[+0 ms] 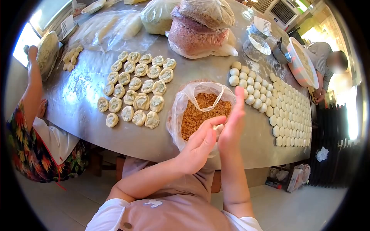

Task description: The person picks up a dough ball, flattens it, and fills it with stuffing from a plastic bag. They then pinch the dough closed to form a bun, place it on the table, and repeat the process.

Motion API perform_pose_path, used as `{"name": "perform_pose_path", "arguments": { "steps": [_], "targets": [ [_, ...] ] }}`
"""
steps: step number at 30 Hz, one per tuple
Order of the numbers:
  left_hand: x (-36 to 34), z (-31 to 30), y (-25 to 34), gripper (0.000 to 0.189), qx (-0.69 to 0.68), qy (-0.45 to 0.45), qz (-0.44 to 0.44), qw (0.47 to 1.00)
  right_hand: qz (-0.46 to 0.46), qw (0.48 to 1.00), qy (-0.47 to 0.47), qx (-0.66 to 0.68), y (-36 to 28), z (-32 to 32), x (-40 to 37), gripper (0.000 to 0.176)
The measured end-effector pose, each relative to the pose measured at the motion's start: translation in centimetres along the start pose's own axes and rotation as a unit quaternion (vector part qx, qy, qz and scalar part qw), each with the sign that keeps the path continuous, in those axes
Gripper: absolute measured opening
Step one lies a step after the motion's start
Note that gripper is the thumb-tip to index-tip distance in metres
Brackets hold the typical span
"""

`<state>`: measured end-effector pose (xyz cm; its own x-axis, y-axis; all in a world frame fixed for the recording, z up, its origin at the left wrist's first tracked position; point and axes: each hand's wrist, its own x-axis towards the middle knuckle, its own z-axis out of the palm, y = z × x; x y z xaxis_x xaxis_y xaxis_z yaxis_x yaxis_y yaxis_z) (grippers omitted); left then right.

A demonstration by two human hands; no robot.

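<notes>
Above the open plastic bag of brown crumbly filling [200, 111], my two hands meet with a small piece of pale dough [219, 128] between them. My left hand [200, 141] is slightly cupped, its fingers along one side of the dough. On the other side, my right hand [232, 125] is held upright, fingers straight and together, palm toward the dough. Most of the dough is hidden by the hands. To the right of the bag sit rows of smooth white dough balls [257, 90]. Left of it lie several flattened dough rounds with pale filling [141, 102].
Large bags of filling [200, 36] are stacked at the back of the metal table [83, 90]. Bowls [256, 47] and a pink-rimmed tub [302, 63] stand back right. A person [29, 104] works at the left, another [325, 57] at the far right.
</notes>
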<state>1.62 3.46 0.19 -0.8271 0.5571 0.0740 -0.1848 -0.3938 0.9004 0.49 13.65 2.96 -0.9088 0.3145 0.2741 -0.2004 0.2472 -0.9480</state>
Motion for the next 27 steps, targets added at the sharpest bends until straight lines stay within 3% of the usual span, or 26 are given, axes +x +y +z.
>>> {"name": "perform_pose_path", "arguments": {
  "steps": [1,4,6,9,11,13,14,17,19,21,22,25,26,27],
  "targets": [
    [0.3,0.0,0.1,0.055,-0.026,0.016,-0.014,0.999,-0.004,0.999,-0.027,0.021,-1.6,0.9,-0.6,0.092],
    [1.3,0.0,1.6,0.036,0.076,0.068,0.088,0.991,-0.011,0.988,-0.053,0.141,-1.7,0.9,-1.6,0.099],
    [1.2,-0.7,0.9,0.025,0.020,0.085,0.070,0.994,-0.007,0.967,-0.044,0.252,-2.0,1.3,-1.7,0.099],
    [1.2,-1.8,1.1,0.031,-0.077,0.132,0.042,0.987,0.020,0.982,0.000,0.188,-1.5,1.9,-2.5,0.097],
    [1.3,-2.7,1.6,0.042,-0.148,0.166,0.025,0.975,0.005,0.991,-0.059,0.122,-0.6,2.1,-3.7,0.086],
    [1.0,-3.7,1.4,0.050,-0.086,0.138,0.035,0.986,-0.013,0.991,-0.122,0.055,0.2,2.5,-4.9,0.080],
    [0.8,-3.2,1.4,0.054,-0.058,0.137,0.050,0.988,-0.016,0.994,-0.063,0.088,0.2,3.3,-5.3,0.060],
    [0.4,-3.5,1.4,0.071,-0.127,0.074,0.084,0.986,0.027,0.999,0.000,0.037,-0.2,2.6,-5.4,0.042],
    [0.3,-2.7,3.2,0.071,-0.245,0.073,0.079,0.963,0.009,0.999,-0.016,0.039,0.1,2.3,-5.0,0.044],
    [0.5,-3.3,2.3,0.053,-0.180,0.056,0.048,0.981,0.029,0.995,-0.089,0.046,-0.4,2.1,-4.9,0.051],
    [0.5,-4.3,1.7,0.049,-0.134,-0.007,0.075,0.988,-0.044,0.997,-0.064,0.008,0.4,2.4,-4.5,0.058],
    [-0.2,-4.0,2.0,0.044,-0.121,0.031,0.065,0.990,0.015,0.988,-0.103,0.112,-0.2,2.3,-5.3,0.055],
    [-0.3,-3.8,2.2,0.044,-0.121,0.048,0.052,0.990,-0.029,0.993,-0.116,0.007,-1.1,2.1,-5.1,0.052],
    [-0.2,-3.7,2.2,0.045,-0.120,0.063,0.041,0.990,0.001,0.995,-0.102,0.008,-1.0,2.1,-5.3,0.052]
  ]
}}
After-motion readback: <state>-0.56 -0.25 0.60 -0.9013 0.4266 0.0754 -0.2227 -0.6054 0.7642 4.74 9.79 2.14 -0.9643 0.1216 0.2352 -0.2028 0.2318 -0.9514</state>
